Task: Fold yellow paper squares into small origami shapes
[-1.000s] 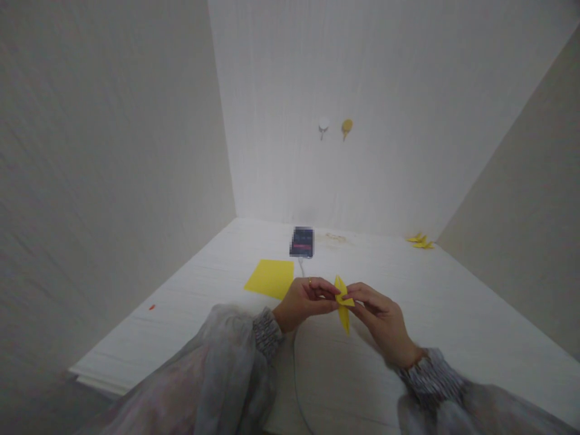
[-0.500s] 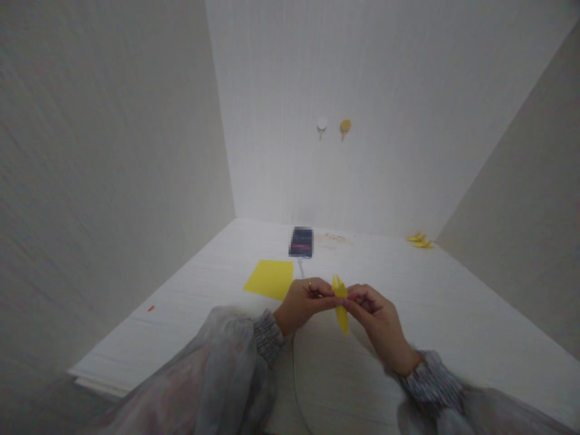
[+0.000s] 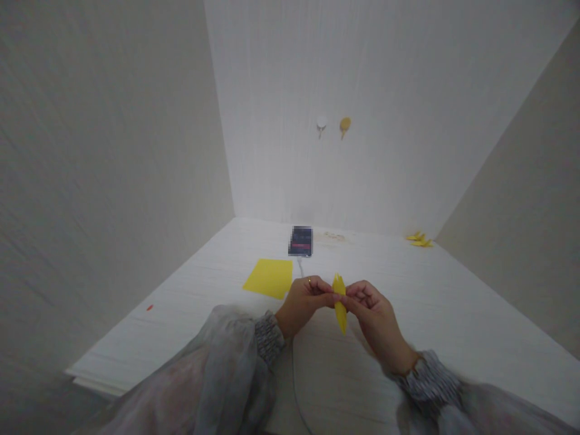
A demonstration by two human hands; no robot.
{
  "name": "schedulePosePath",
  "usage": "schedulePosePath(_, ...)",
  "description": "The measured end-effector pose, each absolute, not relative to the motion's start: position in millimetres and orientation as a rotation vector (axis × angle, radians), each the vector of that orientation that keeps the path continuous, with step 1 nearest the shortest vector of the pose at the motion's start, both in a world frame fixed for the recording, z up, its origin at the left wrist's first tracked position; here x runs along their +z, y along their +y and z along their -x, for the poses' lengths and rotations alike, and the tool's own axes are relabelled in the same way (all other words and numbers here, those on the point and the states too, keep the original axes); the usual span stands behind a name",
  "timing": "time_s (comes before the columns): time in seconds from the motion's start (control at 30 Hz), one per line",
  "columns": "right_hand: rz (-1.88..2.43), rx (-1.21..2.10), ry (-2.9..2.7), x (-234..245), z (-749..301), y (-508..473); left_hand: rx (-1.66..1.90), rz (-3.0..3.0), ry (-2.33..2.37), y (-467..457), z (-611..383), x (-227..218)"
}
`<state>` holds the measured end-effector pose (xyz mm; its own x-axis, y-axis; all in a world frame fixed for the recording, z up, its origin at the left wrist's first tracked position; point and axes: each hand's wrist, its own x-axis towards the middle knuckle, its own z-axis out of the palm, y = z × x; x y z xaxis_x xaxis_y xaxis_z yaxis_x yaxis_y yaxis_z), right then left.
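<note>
Between my two hands is a folded yellow origami paper [image 3: 341, 314], long and narrow, with a pointed lower end and a split tip at the top. My left hand [image 3: 307, 301] pinches its left side between thumb and fingers. From the other side my right hand [image 3: 372, 311] pinches it too, thumb tip close to the left thumb. A flat yellow paper sheet [image 3: 269, 278] lies on the table just beyond my left hand, which covers a little of its right edge.
A phone [image 3: 301, 241] lies toward the back wall, its cable [image 3: 294, 374] running under my left arm. Several folded yellow paper pieces [image 3: 419, 240] sit in the back right corner. Two hooks, one white [image 3: 321, 124], one yellow [image 3: 345, 125], hang on the wall. A small red scrap [image 3: 150, 307] lies left.
The split points at the top of the folded paper have come closer together. Both hands keep their pinch and have barely moved.
</note>
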<state>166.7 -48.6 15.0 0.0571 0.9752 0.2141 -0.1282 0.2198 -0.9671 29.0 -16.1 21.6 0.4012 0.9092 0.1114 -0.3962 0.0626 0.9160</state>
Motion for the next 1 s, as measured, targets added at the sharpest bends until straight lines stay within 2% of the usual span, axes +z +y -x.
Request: schedulePosePath(1.0, 0.817, 1.308, -1.253, 14.1, -163.4, -48.7, 0.970, -1.169, 0.660, -14.0, -27.4, 20.2)
